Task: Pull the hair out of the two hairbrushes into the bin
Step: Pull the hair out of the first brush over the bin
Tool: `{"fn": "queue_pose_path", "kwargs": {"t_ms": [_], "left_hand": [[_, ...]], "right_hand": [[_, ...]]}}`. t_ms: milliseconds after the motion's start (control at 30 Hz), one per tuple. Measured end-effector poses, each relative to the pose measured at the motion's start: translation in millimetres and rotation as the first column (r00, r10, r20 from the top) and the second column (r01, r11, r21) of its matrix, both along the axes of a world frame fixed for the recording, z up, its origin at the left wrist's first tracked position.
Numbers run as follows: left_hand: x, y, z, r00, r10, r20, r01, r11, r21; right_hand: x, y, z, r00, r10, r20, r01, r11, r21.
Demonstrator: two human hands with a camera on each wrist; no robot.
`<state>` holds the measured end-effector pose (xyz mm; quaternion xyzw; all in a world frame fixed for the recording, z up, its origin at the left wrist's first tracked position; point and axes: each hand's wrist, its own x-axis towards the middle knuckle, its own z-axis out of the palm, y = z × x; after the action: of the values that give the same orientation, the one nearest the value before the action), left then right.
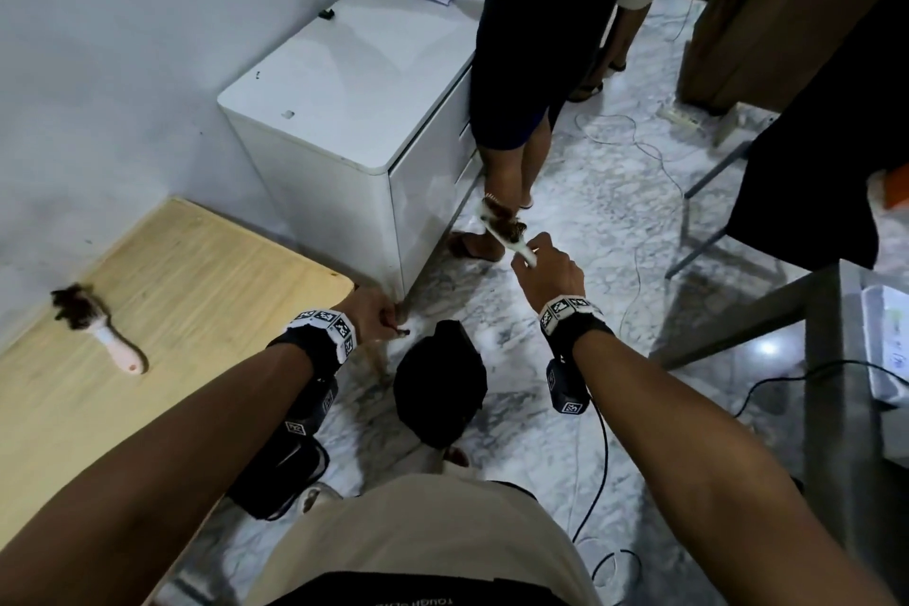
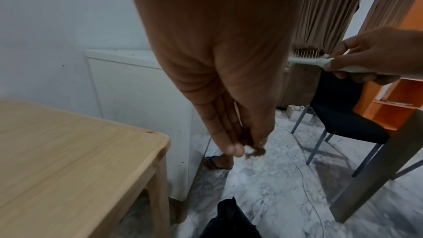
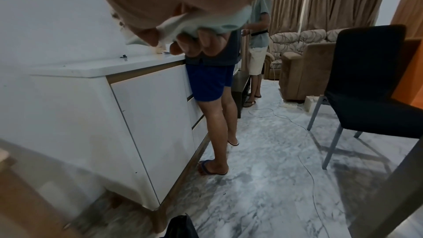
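Observation:
My right hand (image 1: 543, 263) grips the handle of a pale green hairbrush (image 1: 501, 224) held out over the floor, brown hair still tangled in its bristles. In the right wrist view my curled fingers (image 3: 194, 42) wrap its handle (image 3: 217, 24). My left hand (image 1: 381, 312) pinches a small tuft of brown hair (image 2: 255, 151) between fingertips, just above and left of the black bin bag (image 1: 440, 381) on the floor. A second hairbrush (image 1: 98, 327) with a pink handle, thick with dark hair, lies on the wooden table (image 1: 196, 290) to the left.
A white cabinet (image 1: 354, 113) stands against the wall beyond the table. A person in blue shorts (image 3: 209, 82) stands beside it, a foot close to the bin. A black chair (image 3: 370, 82), a grey table leg (image 2: 375, 169) and loose cables (image 1: 634, 236) occupy the marble floor to the right.

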<state>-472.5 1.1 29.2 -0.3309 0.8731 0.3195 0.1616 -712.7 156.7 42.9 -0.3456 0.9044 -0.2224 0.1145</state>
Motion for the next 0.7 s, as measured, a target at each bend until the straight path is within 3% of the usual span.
{"fn": "queue_pose_path", "kwargs": {"t_ms": [233,500,600,700], "left_hand": [[-17,9,0,0.996,-0.091,-0.008,0.09,0.993,-0.071],[-29,14,-2,0.999,-0.046,0.021,0.048,0.995,-0.091],[-27,8,-2,0.995,-0.04,-0.095,0.028,0.992,-0.12],[-29,-4,-1,0.961,0.048,-0.272,-0.091,0.985,-0.148]], "right_hand": [[2,7,-7,0.996,0.081,-0.04,-0.081,0.997,0.009],[3,11,-17,0.986,0.162,-0.036,-0.161,0.987,0.028],[3,9,-21,0.977,0.208,-0.048,-0.206,0.978,0.036],[6,5,-22,0.96,0.274,-0.061,-0.272,0.962,0.034]]}}
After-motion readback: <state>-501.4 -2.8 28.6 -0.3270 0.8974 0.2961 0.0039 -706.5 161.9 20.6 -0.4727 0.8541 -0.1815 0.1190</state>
